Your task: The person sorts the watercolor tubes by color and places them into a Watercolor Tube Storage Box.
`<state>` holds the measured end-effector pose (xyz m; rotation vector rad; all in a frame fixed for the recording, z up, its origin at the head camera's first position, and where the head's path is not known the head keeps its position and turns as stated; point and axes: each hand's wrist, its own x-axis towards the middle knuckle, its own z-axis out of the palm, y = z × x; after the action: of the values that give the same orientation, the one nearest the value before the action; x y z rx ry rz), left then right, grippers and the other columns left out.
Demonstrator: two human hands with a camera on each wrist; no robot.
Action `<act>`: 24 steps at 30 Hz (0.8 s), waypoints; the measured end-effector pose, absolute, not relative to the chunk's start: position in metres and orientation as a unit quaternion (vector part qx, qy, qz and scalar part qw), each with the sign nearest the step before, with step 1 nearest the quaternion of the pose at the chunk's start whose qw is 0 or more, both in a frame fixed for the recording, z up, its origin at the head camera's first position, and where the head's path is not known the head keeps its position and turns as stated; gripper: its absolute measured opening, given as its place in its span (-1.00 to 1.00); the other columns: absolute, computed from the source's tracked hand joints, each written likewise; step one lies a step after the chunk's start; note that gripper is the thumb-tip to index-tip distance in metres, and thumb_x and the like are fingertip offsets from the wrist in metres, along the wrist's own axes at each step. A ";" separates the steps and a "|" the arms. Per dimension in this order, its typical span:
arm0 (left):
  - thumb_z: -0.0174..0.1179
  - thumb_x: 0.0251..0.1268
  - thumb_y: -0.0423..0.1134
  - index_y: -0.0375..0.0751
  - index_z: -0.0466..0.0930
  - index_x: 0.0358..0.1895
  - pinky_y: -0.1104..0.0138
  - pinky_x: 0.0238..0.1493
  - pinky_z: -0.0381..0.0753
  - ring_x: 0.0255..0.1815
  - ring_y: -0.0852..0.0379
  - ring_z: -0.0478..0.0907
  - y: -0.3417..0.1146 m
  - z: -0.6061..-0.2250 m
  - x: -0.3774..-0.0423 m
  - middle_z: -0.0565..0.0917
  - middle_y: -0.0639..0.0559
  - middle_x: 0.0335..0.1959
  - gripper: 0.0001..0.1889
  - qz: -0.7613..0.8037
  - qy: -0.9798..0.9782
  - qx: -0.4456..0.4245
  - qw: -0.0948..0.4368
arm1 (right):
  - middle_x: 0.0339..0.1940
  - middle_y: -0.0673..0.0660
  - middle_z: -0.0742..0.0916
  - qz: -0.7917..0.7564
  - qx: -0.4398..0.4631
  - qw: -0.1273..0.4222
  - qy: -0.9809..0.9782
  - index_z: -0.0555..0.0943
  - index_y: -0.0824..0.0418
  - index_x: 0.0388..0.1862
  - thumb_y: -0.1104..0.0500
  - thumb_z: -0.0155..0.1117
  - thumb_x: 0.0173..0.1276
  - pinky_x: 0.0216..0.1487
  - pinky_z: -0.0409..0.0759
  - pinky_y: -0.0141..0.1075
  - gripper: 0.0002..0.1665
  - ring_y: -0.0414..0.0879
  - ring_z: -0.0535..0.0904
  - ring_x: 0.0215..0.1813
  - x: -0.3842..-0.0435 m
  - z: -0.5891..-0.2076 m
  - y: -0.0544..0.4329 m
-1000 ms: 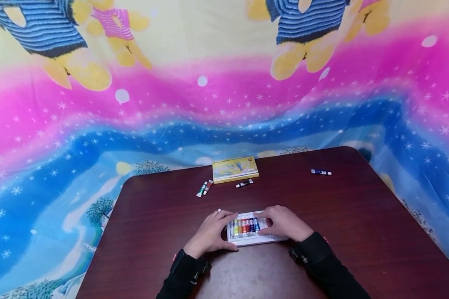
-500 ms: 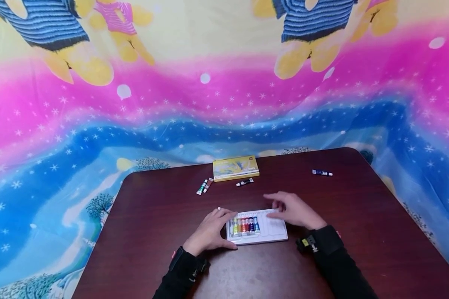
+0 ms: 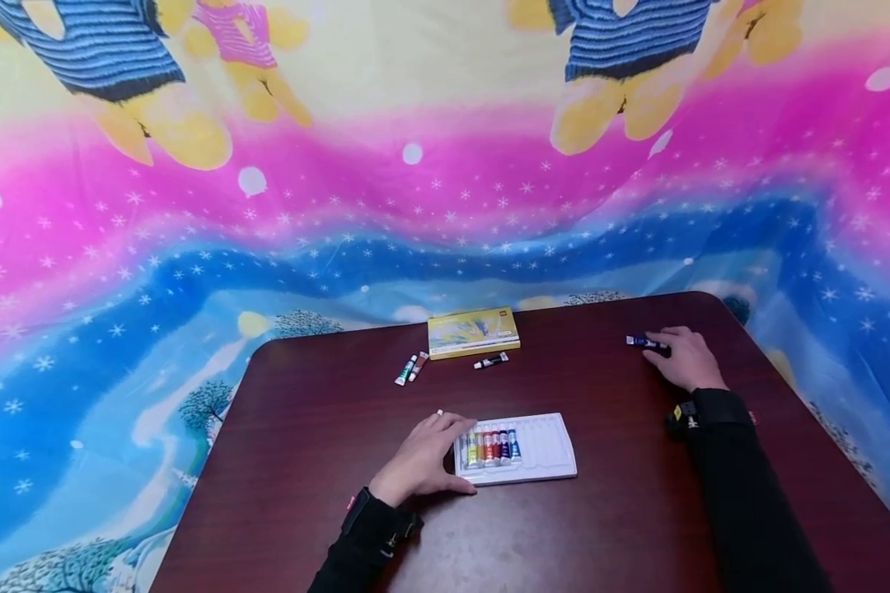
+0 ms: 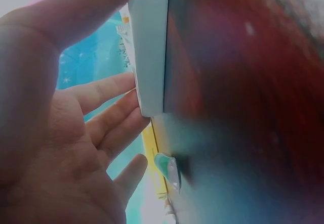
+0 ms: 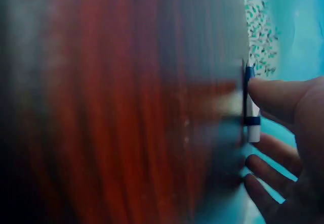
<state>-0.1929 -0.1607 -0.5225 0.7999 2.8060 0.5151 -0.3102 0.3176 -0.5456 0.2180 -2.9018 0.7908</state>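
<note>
Small dark-blue paint tube with a white cap, flat on the dark red-brown wooden table, near its far right edge. Touched at its right end by the right hand: one fingertip laid on the tube in the right wrist view, other fingers spread and loosely bent beside it, no closed grip seen.

Step in hand, as judged: reach to a loose tube, contact made, lift not yet begun. Called for next, by the same judgement: a pinch across the narrow body (low and round against the tabletop, so apt to roll away from a single finger).

Nearer the body, white plastic ribbed tray, well apart from the blue tube; row of coloured tubes in its left half, right half bare. Braced at its left end by the left hand, fingers straight against the wall.

At the far edge, flat yellow cardboard box, small red logo and print too small to read. Just beside it, a green tube, a red-brown tube and a black tube.
</note>
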 end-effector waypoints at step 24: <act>0.57 -0.03 0.29 0.04 0.35 0.56 -0.01 0.63 0.17 0.52 -0.02 0.32 -0.160 -0.521 -0.192 0.50 0.06 0.39 0.04 0.159 0.946 0.268 0.087 | -0.01 0.09 0.63 0.453 0.142 0.104 -0.874 0.70 0.14 0.23 0.16 0.24 0.58 -0.14 0.43 -0.50 -0.68 -0.24 0.48 -0.14 -0.271 -0.511 0.243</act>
<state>-0.1917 -0.1602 -0.5212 0.7988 2.8183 0.4741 -0.2711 0.2431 -0.5107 0.4196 -2.5768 1.3352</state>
